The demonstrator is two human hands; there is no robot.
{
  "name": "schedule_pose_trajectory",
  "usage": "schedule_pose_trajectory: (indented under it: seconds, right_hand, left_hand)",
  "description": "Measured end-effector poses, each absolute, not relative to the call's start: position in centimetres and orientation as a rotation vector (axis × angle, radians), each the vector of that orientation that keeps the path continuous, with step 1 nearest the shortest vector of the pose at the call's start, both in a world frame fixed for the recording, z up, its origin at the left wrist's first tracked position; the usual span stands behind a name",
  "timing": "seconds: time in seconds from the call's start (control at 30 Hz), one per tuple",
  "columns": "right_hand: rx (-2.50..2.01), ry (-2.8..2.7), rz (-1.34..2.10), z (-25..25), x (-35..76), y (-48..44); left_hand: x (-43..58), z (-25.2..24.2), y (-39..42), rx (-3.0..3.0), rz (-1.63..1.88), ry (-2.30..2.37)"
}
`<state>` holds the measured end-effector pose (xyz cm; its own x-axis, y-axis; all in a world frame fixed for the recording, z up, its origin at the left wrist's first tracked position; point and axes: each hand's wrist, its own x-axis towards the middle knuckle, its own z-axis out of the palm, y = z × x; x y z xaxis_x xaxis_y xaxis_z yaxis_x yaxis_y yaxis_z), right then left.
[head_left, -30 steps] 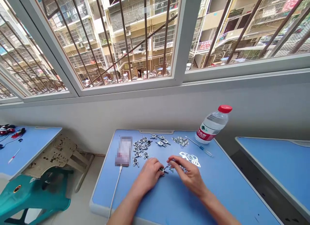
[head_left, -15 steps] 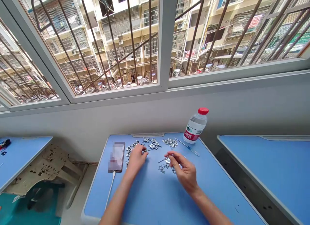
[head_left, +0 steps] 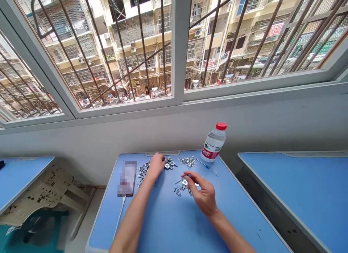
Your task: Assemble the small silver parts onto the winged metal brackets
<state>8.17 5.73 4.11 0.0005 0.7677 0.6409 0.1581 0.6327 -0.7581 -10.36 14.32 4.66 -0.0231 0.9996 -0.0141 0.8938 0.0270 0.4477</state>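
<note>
My left hand (head_left: 157, 166) is at the back of the blue desk, fingers curled down at the edge of a cluster of small metal parts (head_left: 169, 163); its fingertips are mostly hidden. Under and left of it spreads a pile of ring-ended metal pieces (head_left: 141, 173). With thumb and fingers pinched, my right hand (head_left: 203, 193) holds a small metal part with a thin rod (head_left: 178, 181) pointing left. Just below that hand lie tiny metal pieces (head_left: 177, 190), partly covered by it.
A heap of small metal links (head_left: 187, 162) lies near a blue pen (head_left: 205, 165). Behind it stands a red-capped water bottle (head_left: 214, 143). At the left lies a phone (head_left: 131, 178) with a white cable (head_left: 120, 213). Another blue desk (head_left: 299, 187) is on the right.
My left hand has moved back and slightly up the desk, to the cluster of metal parts. My right hand keeps its pinch in about the same place. The whole view has shifted slightly.
</note>
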Motion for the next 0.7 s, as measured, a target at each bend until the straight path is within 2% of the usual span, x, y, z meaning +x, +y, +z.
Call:
schedule_pose_trajectory:
  seconds: [0.2,0.4,0.57,0.7]
  right_hand:
    - [-0.802,-1.543,0.536,4.2,8.4,5.8]
    - [-0.822,-1.574,0.532,4.8,8.6,5.4]
    - [-0.835,-1.604,0.555,5.0,8.6,5.2]
    - [-0.802,-1.633,0.535,5.0,8.5,5.1]
  left_hand:
    - [-13.0,6.1,12.2,1.957,0.534,1.978]
    - [-17.5,7.9,5.5,1.985,0.600,2.028]
    - [-18.4,6.4,0.0,2.009,0.498,2.106]
    - [-17.6,4.4,-1.4,2.040,0.397,2.164]
